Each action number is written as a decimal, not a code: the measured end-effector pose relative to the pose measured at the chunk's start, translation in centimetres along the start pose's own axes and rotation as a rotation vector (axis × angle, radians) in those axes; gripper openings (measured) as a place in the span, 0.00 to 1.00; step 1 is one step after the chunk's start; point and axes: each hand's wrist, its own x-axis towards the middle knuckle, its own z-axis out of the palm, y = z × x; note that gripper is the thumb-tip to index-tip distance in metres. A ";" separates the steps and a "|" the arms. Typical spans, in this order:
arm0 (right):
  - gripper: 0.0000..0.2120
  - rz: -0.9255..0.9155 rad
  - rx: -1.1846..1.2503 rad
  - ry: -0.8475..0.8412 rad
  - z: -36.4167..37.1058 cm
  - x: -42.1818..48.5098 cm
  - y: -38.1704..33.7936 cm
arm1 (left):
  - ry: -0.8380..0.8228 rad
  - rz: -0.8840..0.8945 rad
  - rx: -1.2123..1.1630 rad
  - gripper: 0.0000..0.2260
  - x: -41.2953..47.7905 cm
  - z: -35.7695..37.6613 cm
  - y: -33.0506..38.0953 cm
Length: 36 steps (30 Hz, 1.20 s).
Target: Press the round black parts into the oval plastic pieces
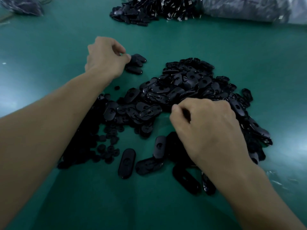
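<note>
A big heap of black oval plastic pieces (186, 87) covers the middle of the green table. Small round black parts (106, 146) lie scattered at its near left, partly under my left forearm. My left hand (104, 58) reaches to a small stack of oval pieces (137, 63) at the far left and pinches the top one between thumb and forefinger. My right hand (207, 130) hovers with curled fingers over the near edge of the heap; what its fingers hold is hidden. Loose oval pieces (127, 162) lie in front.
A second pile of black pieces with cords (149, 10) sits at the far edge. Clear plastic bags lie at the far right (249, 9) and far left (21, 5). The green table surface (49, 39) surrounds the piles.
</note>
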 end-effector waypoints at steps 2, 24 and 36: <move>0.20 -0.014 0.005 0.057 0.2 0.3 0.5 | 0.002 0.055 -0.061 0.06 -0.9 -0.3 0.9; 0.06 0.102 0.934 0.141 0.7 1.4 0.9 | -0.481 0.200 -0.510 0.04 -12.1 -3.4 2.9; 0.10 -0.364 0.107 -0.119 2.6 -0.2 -2.1 | -0.154 0.074 -0.567 0.05 -11.3 -3.7 3.0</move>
